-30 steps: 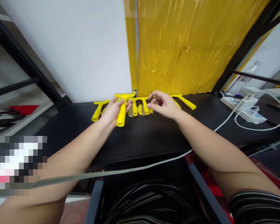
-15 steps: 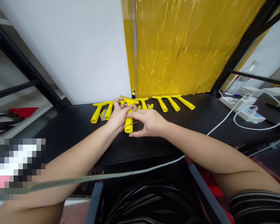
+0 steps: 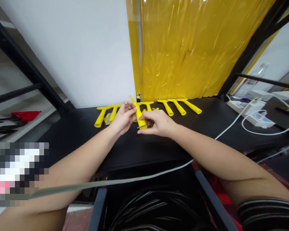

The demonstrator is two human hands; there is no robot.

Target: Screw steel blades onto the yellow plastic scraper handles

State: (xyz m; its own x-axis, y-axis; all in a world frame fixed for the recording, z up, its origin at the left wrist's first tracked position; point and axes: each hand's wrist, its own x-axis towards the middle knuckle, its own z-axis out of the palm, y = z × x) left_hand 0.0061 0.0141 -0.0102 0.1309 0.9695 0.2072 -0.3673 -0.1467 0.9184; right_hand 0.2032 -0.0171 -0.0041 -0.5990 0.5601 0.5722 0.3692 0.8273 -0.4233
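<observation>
from the lower left, the bent left hand pinches the upper part of a yellow, smooth, hollow-handled plastic tool, tilted above the middle of the flat black table, its open end toward the person. from the lower right, the right hand, back upward, has thumb and fingers closed on a thin, narrow, greyish strip across that open end. behind stand a plain white board and a panel of wrinkled, glossy amber film; yellow t-shaped tools line the table's far edge. near its right edge sit white plastic power strips.
</observation>
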